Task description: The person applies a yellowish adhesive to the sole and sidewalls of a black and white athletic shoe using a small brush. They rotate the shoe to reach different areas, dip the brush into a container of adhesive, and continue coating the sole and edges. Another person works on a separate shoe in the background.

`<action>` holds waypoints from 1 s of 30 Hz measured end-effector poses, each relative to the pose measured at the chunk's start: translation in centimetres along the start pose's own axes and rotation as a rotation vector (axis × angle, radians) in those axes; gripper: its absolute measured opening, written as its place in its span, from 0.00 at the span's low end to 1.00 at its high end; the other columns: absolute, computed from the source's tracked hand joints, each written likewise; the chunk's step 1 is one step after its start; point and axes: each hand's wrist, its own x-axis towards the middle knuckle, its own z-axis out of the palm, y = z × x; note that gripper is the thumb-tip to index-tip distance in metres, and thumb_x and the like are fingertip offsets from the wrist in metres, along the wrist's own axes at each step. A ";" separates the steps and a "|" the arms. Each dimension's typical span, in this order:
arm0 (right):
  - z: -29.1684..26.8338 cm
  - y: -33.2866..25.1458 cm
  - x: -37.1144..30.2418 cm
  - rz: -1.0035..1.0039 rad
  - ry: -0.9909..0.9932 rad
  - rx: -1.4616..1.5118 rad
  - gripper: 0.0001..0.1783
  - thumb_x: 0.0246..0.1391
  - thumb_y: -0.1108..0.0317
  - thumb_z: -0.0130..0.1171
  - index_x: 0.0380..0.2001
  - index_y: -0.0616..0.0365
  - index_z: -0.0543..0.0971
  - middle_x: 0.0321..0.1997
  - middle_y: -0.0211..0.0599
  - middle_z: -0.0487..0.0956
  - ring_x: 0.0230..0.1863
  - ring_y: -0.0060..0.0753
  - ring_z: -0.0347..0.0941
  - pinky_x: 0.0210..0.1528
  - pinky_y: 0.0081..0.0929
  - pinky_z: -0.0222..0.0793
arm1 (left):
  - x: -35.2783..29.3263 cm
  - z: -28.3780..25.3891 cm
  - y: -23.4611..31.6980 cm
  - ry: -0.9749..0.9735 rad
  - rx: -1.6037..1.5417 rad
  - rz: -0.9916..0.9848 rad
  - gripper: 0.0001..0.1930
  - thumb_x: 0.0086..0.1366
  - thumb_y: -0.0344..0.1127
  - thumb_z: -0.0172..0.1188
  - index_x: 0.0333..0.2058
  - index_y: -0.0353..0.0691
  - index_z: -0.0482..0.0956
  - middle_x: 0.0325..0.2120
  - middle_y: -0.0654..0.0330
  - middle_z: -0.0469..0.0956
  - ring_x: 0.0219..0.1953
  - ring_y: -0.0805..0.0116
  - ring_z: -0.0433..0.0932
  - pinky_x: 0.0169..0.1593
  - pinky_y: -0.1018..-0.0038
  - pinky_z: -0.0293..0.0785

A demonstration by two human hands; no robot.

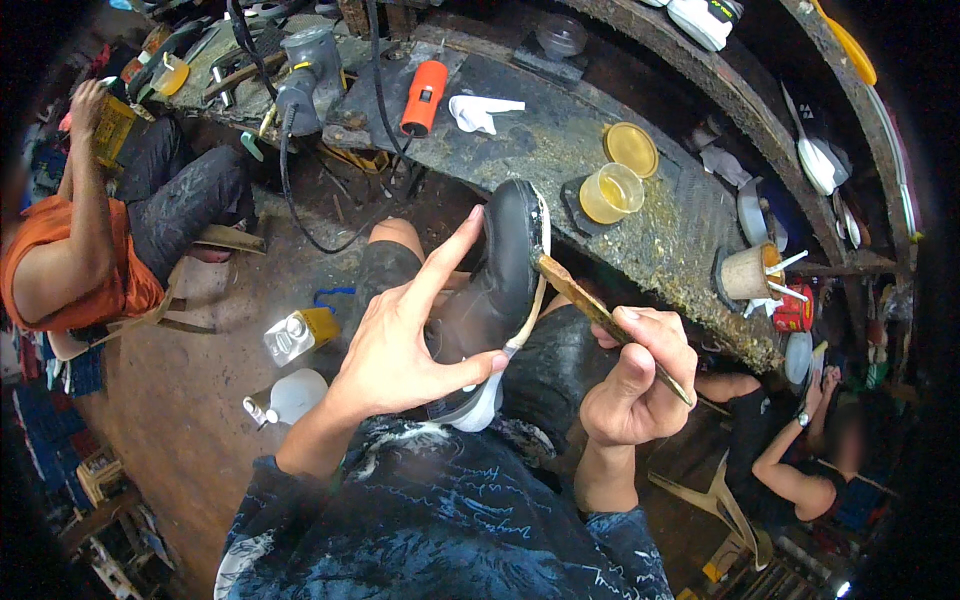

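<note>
My left hand [395, 350] grips a black shoe [508, 265] above my lap, thumb near the heel end and fingers stretched along its side. The shoe is tilted, toe pointing away from me, with a pale strip along its right lower edge. My right hand [640, 385] pinches a flat, glue-stained brush [580, 298] between thumb and fingers. The brush's yellowish tip touches the shoe's pale edge. Below the heel end shows a pale grey piece [482, 405], partly hidden by my left hand; its kind I cannot make out.
On the glue-crusted bench [480, 150] stand a tub of yellow liquid [611, 194], its lid [631, 150], an orange tool [424, 98] and a white cloth [484, 112]. A container with brushes [748, 272] is farther right. Jugs [297, 395] stand left. Co-workers sit left [80, 260] and right [800, 470].
</note>
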 end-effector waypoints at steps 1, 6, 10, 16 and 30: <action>0.0 0.0 -0.1 0.000 0.001 0.001 0.13 0.70 0.68 0.60 0.44 0.71 0.81 0.31 0.47 0.85 0.29 0.40 0.81 0.34 0.33 0.79 | 0.0 0.0 -0.1 -0.002 -0.014 0.005 0.59 0.51 0.43 0.77 0.78 0.50 0.51 0.66 0.43 0.73 0.56 0.41 0.83 0.62 0.54 0.76; -0.3 0.1 -0.4 -0.020 -0.002 -0.002 0.12 0.70 0.68 0.60 0.43 0.71 0.80 0.33 0.47 0.86 0.30 0.40 0.81 0.33 0.33 0.79 | 0.0 0.0 -0.2 -0.027 -0.075 -0.004 0.60 0.51 0.43 0.78 0.78 0.49 0.50 0.66 0.43 0.73 0.56 0.41 0.83 0.63 0.55 0.76; -0.6 0.0 -0.6 -0.024 -0.017 0.001 0.12 0.69 0.69 0.61 0.43 0.71 0.80 0.33 0.47 0.86 0.30 0.40 0.82 0.34 0.33 0.79 | 0.0 0.0 -0.2 -0.061 -0.132 -0.060 0.60 0.51 0.41 0.78 0.79 0.49 0.49 0.53 0.41 0.83 0.53 0.43 0.85 0.61 0.57 0.76; -1.0 0.1 -1.0 -0.023 -0.027 0.001 0.13 0.68 0.67 0.63 0.42 0.70 0.81 0.33 0.46 0.86 0.30 0.41 0.82 0.36 0.33 0.79 | 0.2 -0.1 -0.4 -0.075 -0.206 -0.097 0.61 0.52 0.40 0.78 0.79 0.49 0.47 0.46 0.42 0.85 0.50 0.50 0.86 0.58 0.59 0.77; -1.7 0.9 -0.1 -0.095 -0.051 0.057 0.17 0.65 0.60 0.67 0.40 0.67 0.83 0.32 0.42 0.84 0.35 0.43 0.81 0.39 0.37 0.81 | 0.6 -0.2 -0.6 -0.056 -0.144 0.033 0.59 0.52 0.41 0.78 0.79 0.50 0.52 0.51 0.43 0.84 0.53 0.49 0.85 0.61 0.59 0.76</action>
